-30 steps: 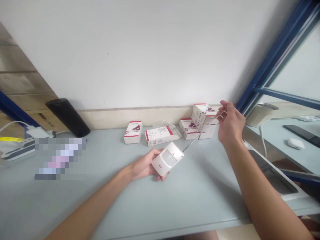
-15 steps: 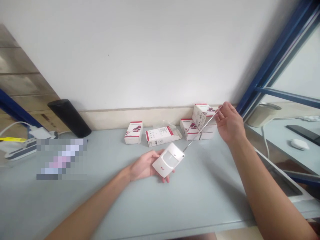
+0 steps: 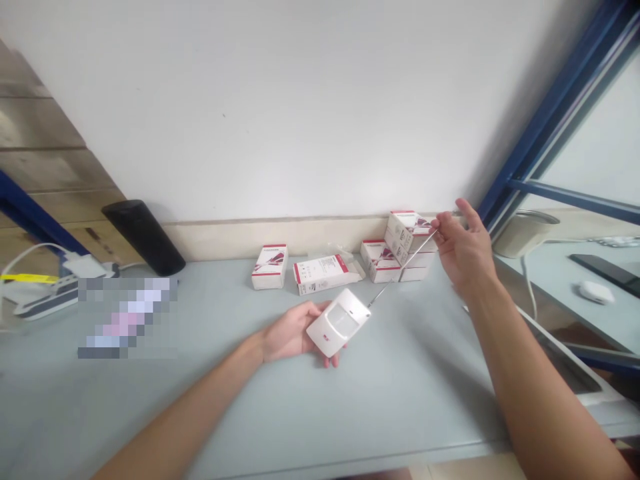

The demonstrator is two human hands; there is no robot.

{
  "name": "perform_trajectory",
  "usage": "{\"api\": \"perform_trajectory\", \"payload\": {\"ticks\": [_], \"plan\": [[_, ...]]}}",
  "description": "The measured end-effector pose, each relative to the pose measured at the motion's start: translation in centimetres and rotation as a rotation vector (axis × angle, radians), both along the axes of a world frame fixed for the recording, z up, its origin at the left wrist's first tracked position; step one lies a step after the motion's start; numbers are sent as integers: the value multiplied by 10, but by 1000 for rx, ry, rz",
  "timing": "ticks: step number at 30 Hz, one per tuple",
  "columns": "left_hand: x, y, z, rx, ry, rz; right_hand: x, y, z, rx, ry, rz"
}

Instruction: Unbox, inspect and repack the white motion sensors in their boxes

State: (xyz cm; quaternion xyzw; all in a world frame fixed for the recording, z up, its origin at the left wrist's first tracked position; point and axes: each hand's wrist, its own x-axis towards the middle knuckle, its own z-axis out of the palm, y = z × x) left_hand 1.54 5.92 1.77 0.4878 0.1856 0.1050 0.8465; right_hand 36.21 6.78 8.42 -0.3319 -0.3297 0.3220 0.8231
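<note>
My left hand (image 3: 293, 332) holds a white motion sensor (image 3: 339, 323) from below and the left, its curved window facing up. The sensor is tilted above the table, and some of my fingers are hidden behind it. From its upper right corner a thin metal telescopic antenna (image 3: 403, 270) slants up to the right. My right hand (image 3: 465, 250) pinches this antenna near its far end between thumb and finger, with the other fingers spread. Behind the antenna stand stacked white and red boxes (image 3: 380, 261).
An opened box (image 3: 327, 272) and another small box (image 3: 270, 267) lie near the wall. At left are a black cylinder (image 3: 145, 237), a power strip (image 3: 55, 293) and a blurred-out item (image 3: 127, 317). A white-framed tray or device (image 3: 565, 360) lies beneath my right forearm.
My right hand has shifted slightly down the antenna's line, and the visible stretch of antenna looks shorter. Its outer fingers have spread. My left hand keeps its hold on the motion sensor.
</note>
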Motion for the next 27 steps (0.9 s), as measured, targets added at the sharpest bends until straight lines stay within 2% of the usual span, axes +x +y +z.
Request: {"api": "perform_trajectory", "payload": {"ticks": [7, 19, 22, 27], "plan": [[-2, 3, -6, -39, 5, 8, -4, 2, -3, 12, -66, -118], [0, -1, -2, 9, -2, 21, -5, 0, -1, 26, -111, -252], [1, -2, -4, 21, -1, 25, -4, -2, 3, 23, 2, -192], [1, 0, -9, 36, 9, 35, -7, -8, 11, -41, 205, 4]]}}
